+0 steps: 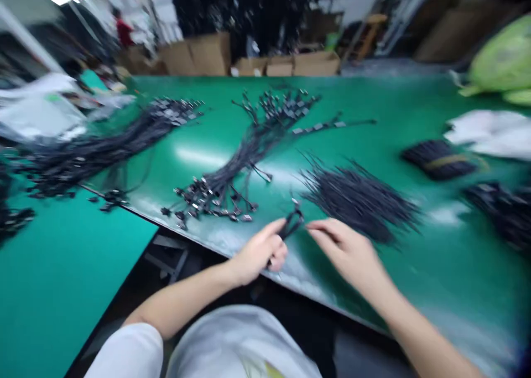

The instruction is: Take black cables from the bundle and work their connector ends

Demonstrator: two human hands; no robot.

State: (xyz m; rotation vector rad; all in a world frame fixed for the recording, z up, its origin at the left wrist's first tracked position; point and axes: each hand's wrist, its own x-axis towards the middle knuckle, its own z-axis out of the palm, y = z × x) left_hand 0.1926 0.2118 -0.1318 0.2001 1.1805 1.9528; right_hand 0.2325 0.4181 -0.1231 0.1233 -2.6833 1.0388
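Observation:
A folded black cable (292, 223) with a small shiny connector at its tip is gripped in my left hand (260, 252), just above the front edge of the green table. Close to its right side, my right hand (349, 250) has thumb and forefinger pinched together; anything between them is too blurred to make out. Beyond my right hand lies a heap of thin black strips (359, 201), which look like cable ties or twist ties. Further off to the left, a spread bunch of black cables (240, 156) rests with connectors at both ends.
The green table (418, 101) extends ahead, and a second green surface (74, 278) adjoins at left. Another cable bunch (120, 140) lies left. At right are a banded black bundle (437, 159), a white bag (493, 131) and more black cables (504, 209). Cardboard boxes (199, 54) stand behind.

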